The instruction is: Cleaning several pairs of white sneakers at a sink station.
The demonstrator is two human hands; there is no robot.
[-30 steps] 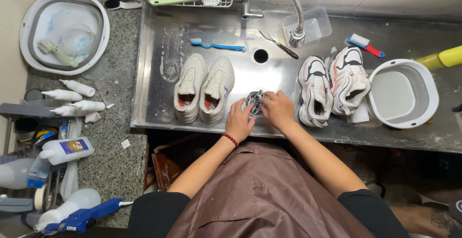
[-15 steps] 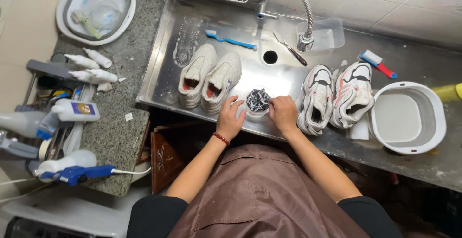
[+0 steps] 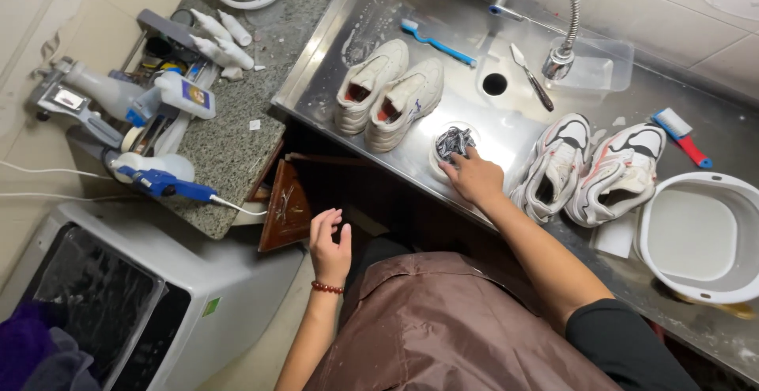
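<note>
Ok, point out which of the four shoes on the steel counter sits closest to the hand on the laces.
The white-and-black sneaker, the left one of the right-hand pair. It lies just right of the right hand; the two cream sneakers sit farther off, beyond the bundle of laces.

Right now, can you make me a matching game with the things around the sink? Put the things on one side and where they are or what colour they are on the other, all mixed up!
Things:
1. cream shoes
2. blue brush
3. white basin
4. right hand

Places or colours:
A. at the right end of the steel counter, nothing in it that I can see
B. resting on a small dish of dark laces
C. side by side, left of the drain hole
D. lying beyond the cream shoes, near the tap

Pairs: 1-C, 2-D, 3-A, 4-B
</note>
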